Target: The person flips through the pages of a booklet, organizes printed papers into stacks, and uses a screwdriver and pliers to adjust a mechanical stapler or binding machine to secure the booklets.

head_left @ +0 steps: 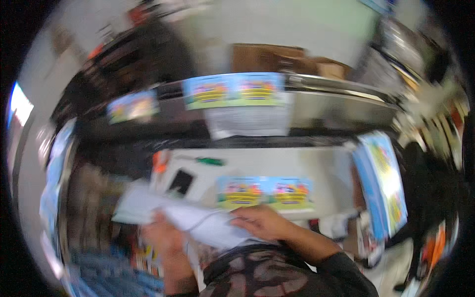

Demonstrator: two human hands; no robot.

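White paper [203, 225], one sheet or a few, lies slanted across my lap and the near edge of the white table. My right hand [262, 221] pinches its right end, fingers bent over the edge. My left hand [163, 232] is at the paper's left part; motion smears its fingers, so I cannot make out its grip. A thin dark line crosses the paper. Just beyond my right hand, a colourful printed sheet [265, 193] with two matching panels lies on the table.
On the white table [277, 161] lie a dark phone-like rectangle [181, 182] and a green-handled tool [210, 161]. A stack of blue-edged printed sheets [381, 183] stands at the right. Along the far rail hang printed sheets [232, 91] and a white page [247, 121].
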